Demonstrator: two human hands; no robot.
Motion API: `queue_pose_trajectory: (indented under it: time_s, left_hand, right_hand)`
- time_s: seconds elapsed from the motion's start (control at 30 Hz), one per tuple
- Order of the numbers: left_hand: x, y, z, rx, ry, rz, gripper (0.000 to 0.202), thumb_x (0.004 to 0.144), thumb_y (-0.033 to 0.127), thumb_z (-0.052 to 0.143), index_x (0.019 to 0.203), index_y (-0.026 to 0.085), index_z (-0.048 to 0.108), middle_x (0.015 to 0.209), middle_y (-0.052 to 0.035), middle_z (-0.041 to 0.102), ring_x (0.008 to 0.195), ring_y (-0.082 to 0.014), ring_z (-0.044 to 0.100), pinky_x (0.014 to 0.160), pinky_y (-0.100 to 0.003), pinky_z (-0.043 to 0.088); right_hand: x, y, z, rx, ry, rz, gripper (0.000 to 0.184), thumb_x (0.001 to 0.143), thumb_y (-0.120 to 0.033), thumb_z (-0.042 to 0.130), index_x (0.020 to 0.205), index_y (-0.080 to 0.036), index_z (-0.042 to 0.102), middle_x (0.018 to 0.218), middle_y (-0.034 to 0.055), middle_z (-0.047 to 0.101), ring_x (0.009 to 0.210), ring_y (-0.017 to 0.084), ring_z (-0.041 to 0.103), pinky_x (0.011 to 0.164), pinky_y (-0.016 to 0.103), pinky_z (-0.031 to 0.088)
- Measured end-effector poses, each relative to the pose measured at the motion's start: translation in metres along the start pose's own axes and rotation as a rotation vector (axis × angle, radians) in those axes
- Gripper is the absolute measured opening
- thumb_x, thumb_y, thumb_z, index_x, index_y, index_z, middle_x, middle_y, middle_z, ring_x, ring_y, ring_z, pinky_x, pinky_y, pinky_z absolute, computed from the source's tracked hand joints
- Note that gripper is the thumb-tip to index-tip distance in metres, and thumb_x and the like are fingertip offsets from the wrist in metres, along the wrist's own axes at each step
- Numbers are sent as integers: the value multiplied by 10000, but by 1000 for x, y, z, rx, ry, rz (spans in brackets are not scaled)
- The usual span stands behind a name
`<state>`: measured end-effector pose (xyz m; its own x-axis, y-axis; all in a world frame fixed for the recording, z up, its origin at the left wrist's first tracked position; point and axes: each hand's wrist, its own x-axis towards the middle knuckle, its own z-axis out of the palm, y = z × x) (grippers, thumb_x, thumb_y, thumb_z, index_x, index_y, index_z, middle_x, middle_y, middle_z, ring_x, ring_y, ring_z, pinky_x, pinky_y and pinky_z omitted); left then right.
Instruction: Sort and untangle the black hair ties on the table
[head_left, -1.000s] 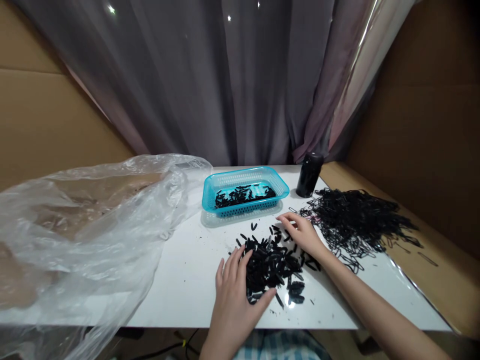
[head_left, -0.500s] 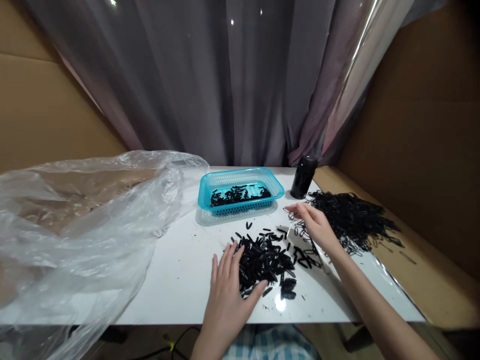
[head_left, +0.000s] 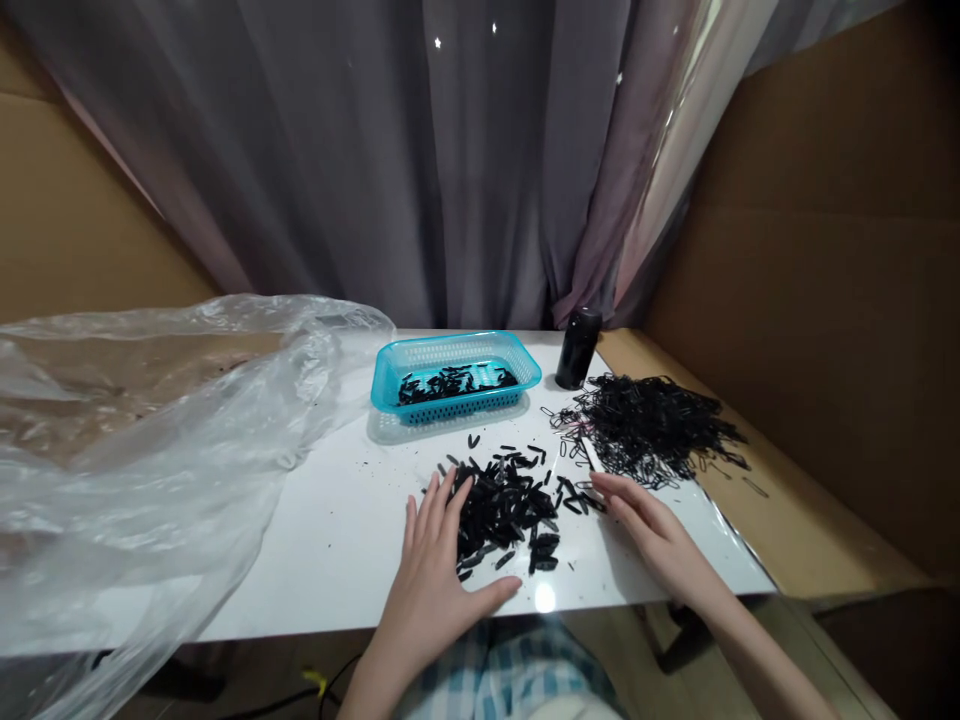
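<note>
A pile of small black oblong pieces lies on the white table in front of me. My left hand rests flat against the pile's left side, fingers spread, thumb out toward its near edge. My right hand lies flat on the table at the pile's right side, fingers stretched out toward the pieces. Neither hand holds anything. Behind the pile stands a turquoise basket with several of the same black pieces in it.
A heap of thin black loops lies at the right, next to a black cylinder. A big clear plastic bag covers the table's left side. Cardboard walls and a grey curtain stand around the table.
My right hand has come back from the loops' edge toward me and now lies flat by the pile's right side. The left hand has stayed at the pile. The view has shifted right.
</note>
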<state>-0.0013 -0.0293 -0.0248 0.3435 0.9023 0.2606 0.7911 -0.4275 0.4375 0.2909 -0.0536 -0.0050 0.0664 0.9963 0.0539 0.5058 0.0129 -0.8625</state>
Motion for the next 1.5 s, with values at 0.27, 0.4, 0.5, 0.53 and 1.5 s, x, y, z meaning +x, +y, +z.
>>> queue_pose_trajectory:
  time_s: [0.27,0.4,0.5,0.53,1.5]
  left_hand:
    - [1,-3,2,-8,27,-3,855,847,567,607,1524,273,175,1638,-115,213,1515,-348,142,1205,-641,124]
    - [0,-4,3,-18,46,-4,818,858,549,602,1515,263,207,1629,-123,234,1509,-355,161,1201,-648,129]
    - [-1,-4,4,-18,54,2,794,867,531,599,1510,265,218,1626,-124,240,1508,-358,166,1198,-656,129]
    - [-1,-5,5,-15,56,5,789,869,525,600,1509,270,216,1626,-123,238,1508,-358,167,1196,-660,131]
    - [-3,-8,9,-86,62,-21,575,965,395,522,1465,312,251,1548,-128,395,1429,-340,384,1123,-596,396]
  right_hand:
    - [14,-14,-6,-241,-9,-65,217,836,-269,555,1004,-194,669,967,114,725,849,293,657,796,450,512]
    - [28,-19,0,-269,-45,-103,210,759,-174,630,962,-206,671,909,78,735,820,269,658,760,392,502]
    - [36,-19,9,-243,-80,-115,218,745,-128,638,949,-196,670,854,70,740,741,244,669,700,364,516]
    - [37,-19,12,-228,-90,-119,213,748,-116,631,943,-194,670,845,71,742,730,240,674,690,362,523]
    - [31,-40,42,-46,-104,-262,191,970,-244,472,1031,-242,653,1091,85,679,1079,238,638,943,388,501]
